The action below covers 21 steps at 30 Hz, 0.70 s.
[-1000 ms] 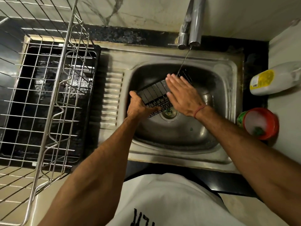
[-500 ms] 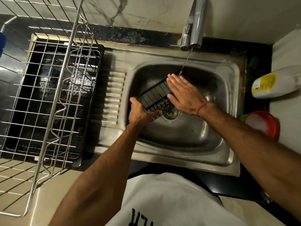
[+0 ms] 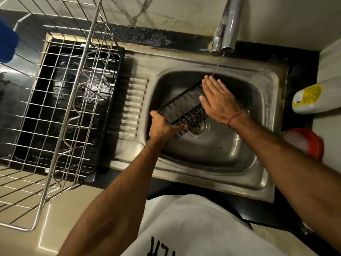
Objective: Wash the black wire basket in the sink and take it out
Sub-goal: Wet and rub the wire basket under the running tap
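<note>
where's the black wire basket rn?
Head view: the black wire basket is tilted inside the steel sink, above the drain, left hand gripping its near corner, right hand flat on it.

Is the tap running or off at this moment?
Running: a thin stream falls from the tap spout onto the right hand, laid flat on the black wire basket over the sink.

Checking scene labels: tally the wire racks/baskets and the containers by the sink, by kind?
Black wire basket: 1
Steel dish rack: 1
Bottle: 1
Red tub: 1
Total: 4
</note>
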{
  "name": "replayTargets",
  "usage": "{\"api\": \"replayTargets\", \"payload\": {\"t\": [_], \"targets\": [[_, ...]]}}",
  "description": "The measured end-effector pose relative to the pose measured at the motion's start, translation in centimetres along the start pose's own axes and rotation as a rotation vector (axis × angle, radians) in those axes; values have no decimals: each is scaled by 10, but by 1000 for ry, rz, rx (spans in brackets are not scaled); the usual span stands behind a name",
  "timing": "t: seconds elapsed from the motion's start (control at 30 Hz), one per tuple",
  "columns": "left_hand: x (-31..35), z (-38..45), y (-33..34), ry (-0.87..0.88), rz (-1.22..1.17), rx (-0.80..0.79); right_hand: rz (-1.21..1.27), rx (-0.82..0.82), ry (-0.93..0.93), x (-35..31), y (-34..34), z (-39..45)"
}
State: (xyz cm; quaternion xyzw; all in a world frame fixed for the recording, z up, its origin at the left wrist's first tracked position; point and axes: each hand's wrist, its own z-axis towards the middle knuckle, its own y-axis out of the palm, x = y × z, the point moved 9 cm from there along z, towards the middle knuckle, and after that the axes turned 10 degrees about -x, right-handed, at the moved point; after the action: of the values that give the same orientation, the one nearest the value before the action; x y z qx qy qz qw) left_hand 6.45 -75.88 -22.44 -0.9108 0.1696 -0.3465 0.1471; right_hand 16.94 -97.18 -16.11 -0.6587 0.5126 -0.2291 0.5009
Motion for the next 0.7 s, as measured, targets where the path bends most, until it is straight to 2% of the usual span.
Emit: {"api": "replayTargets", "payload": {"t": [0.1, 0.17, 0.47, 0.7], "targets": [[10, -5, -8, -17, 77, 23, -42, -20, -107, 1, 3, -5], [23, -8, -15, 0, 151, 66, -6, -24, -84, 10, 2, -6], [106, -20, -35, 220, 501, 215, 367, -15, 6, -2, 3, -9], [153, -20, -30, 322, 598, 235, 682, 17, -71, -52, -21, -6]]}}
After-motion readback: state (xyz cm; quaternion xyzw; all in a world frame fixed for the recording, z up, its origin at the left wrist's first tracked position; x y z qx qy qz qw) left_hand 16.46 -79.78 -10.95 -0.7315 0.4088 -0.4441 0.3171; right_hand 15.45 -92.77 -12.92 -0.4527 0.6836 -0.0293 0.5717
